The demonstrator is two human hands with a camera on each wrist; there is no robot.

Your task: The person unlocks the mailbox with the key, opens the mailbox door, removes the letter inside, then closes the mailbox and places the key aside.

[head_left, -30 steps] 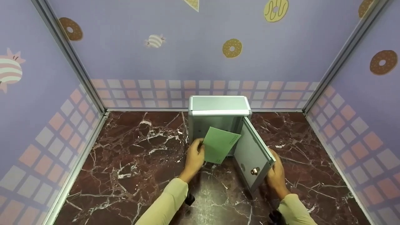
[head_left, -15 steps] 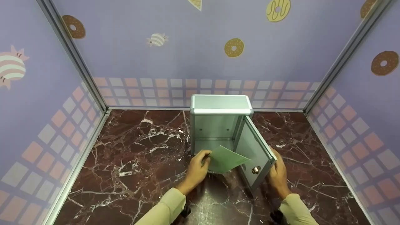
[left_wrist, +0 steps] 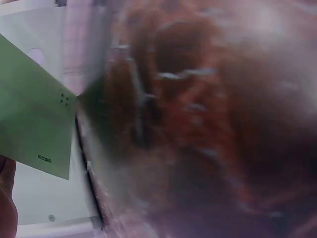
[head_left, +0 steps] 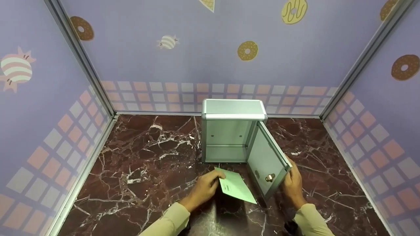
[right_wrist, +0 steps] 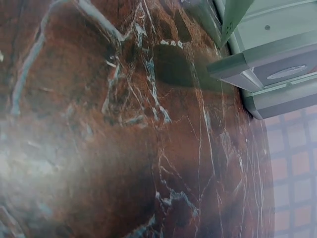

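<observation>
My left hand pinches a green envelope by its left edge, low in front of a metal mailbox. Small printing shows on the envelope in the left wrist view. The mailbox stands upright with its door swung out to the right, and its interior has nothing visible inside. On the door's inner face is a brass-coloured lock. My right hand touches the outer side of the door at its free edge; the door partly hides its fingers. That hand is absent from the right wrist view.
A dark red marbled tabletop lies beneath everything. A lilac back wall with painted sweets stands close behind the mailbox. Matching side panels enclose the left and right, joined by grey metal corner posts.
My left hand has drawn the envelope away from the mailbox opening, down and towards me, tipping it flatter. My right hand and the door stay nearly where they were.
</observation>
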